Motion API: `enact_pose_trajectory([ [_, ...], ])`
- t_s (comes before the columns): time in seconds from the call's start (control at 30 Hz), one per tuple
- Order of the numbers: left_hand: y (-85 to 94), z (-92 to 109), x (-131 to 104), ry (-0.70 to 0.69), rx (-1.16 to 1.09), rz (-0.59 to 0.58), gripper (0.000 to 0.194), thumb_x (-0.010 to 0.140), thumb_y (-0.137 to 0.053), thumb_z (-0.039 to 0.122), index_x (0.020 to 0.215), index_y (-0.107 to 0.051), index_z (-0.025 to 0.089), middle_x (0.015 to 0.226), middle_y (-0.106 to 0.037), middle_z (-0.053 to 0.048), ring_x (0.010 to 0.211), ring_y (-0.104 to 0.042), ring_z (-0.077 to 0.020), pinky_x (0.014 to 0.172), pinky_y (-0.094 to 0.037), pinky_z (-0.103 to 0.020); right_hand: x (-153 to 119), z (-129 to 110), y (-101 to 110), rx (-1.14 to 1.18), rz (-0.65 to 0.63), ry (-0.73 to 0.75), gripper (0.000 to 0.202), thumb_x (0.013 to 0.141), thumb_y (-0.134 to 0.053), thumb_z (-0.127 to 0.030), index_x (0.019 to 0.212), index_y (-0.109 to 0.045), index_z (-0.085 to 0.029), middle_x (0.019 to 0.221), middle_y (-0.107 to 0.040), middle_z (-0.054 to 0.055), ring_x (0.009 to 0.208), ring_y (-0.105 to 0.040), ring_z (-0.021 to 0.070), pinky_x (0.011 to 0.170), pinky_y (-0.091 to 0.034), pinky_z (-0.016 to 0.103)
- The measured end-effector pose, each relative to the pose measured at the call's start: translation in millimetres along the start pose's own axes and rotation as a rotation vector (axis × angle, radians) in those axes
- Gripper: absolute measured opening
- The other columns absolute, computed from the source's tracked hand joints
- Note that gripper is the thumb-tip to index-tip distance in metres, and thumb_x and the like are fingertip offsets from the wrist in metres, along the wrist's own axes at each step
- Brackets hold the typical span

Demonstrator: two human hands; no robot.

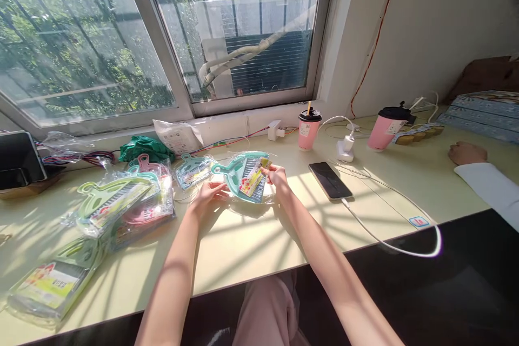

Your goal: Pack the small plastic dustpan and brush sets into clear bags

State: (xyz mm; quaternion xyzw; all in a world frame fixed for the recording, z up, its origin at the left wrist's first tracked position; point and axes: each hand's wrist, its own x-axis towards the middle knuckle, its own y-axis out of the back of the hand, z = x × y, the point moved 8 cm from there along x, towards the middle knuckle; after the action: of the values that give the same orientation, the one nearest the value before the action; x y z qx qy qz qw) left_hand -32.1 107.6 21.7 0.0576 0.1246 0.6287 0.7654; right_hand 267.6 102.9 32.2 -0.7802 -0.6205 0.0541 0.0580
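A teal mini dustpan and brush set point(235, 178) in clear plastic wrapping, with a yellow printed card, is held just over the table in front of me. My right hand point(276, 175) grips its right edge, thumb on the card. At its lower left, my left hand point(211, 193) has its fingers closed on the wrapping's edge; the fingertips are partly hidden. Another teal wrapped set point(193, 170) lies just behind my left hand. Further left are a pile of wrapped sets, a green one point(115, 200) over a pink one point(152, 211), and another green set point(57, 281) nearer the front edge.
A phone point(330, 180) on a white cable point(389, 246) lies to the right. Behind it stand two pink cups point(308, 132) and a charger point(345, 148). Green cloth point(146, 148) and a tablet point(20, 162) are at the back left. Another person's hand point(468, 153) rests far right.
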Motion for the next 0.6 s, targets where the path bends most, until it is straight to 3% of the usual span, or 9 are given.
enact_pose_trajectory([
  [0.17,13.7,-1,1,0.000,-0.033,0.132,0.065,0.074,-0.103,0.081,0.102,-0.087,0.025,0.101,-0.090,-0.018,0.111,-0.089,-0.0419,0.105,-0.071,-0.053,-2,-4,-5,0.017,-0.050,-0.025,0.013,0.079,-0.091,-0.026,0.089,-0.083,-0.023,0.086,-0.081,0.009,0.061,-0.047,0.0175,0.053,-0.042,0.035],
  [0.37,16.3,1,-4,-0.011,-0.089,0.187,0.079,0.076,-0.101,0.087,0.121,-0.088,0.024,0.114,-0.092,-0.019,0.122,-0.089,-0.0441,0.107,-0.073,-0.054,-1,-2,-8,0.032,0.001,-0.068,0.022,0.080,-0.098,-0.028,0.089,-0.079,-0.023,0.079,-0.076,0.004,0.057,-0.046,0.0138,0.054,-0.040,0.032],
  [0.43,6.1,1,-7,-0.020,-0.198,0.134,0.084,0.082,-0.097,0.089,0.133,-0.087,0.023,0.130,-0.092,-0.020,0.123,-0.091,-0.0437,0.110,-0.075,-0.057,0,0,-5,0.062,0.045,-0.058,0.029,0.082,-0.102,-0.036,0.089,-0.076,-0.024,0.076,-0.072,0.001,0.056,-0.047,0.0137,0.055,-0.040,0.031],
  [0.5,-13.1,0,-9,0.004,-0.283,0.010,0.085,0.087,-0.095,0.090,0.138,-0.086,0.023,0.137,-0.092,-0.021,0.125,-0.092,-0.0451,0.112,-0.075,-0.062,0,2,-2,0.083,0.081,-0.039,0.034,0.085,-0.103,-0.044,0.091,-0.075,-0.025,0.073,-0.068,0.000,0.055,-0.047,0.0138,0.055,-0.040,0.032],
  [0.6,-43.2,0,-12,0.052,-0.262,-0.153,0.070,0.088,-0.101,0.080,0.129,-0.088,0.025,0.127,-0.094,-0.020,0.127,-0.091,-0.0472,0.115,-0.073,-0.065,2,1,-2,0.064,0.072,0.009,0.037,0.090,-0.101,-0.052,0.097,-0.076,-0.026,0.075,-0.070,0.000,0.053,-0.049,0.0146,0.054,-0.042,0.033],
])
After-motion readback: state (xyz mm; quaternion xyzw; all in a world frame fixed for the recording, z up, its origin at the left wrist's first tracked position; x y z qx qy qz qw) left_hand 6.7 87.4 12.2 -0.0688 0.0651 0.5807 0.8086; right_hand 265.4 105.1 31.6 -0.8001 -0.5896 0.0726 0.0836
